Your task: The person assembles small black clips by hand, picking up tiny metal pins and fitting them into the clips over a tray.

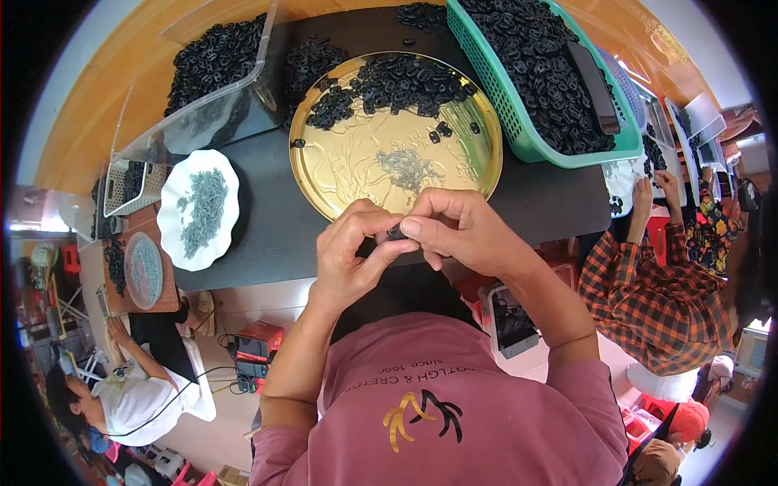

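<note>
Over the near edge of a round gold tray (332,174), my left hand (350,247) and my right hand (458,231) meet fingertip to fingertip. Both are closed on one small black plastic piece (395,232), mostly hidden by the fingers. Many similar black pieces (413,81) lie heaped along the tray's far side, and a few sit apart at its right. A loose pile of small silvery metal parts (405,168) is spread on the tray just beyond my hands.
Left of the tray stands a white scalloped plate (173,220) with more metal parts. Behind it is a clear bin (263,93) of black pieces. At the right a green basket (519,130) is full of them, with a dark phone (596,89) on top. Other people work at both sides.
</note>
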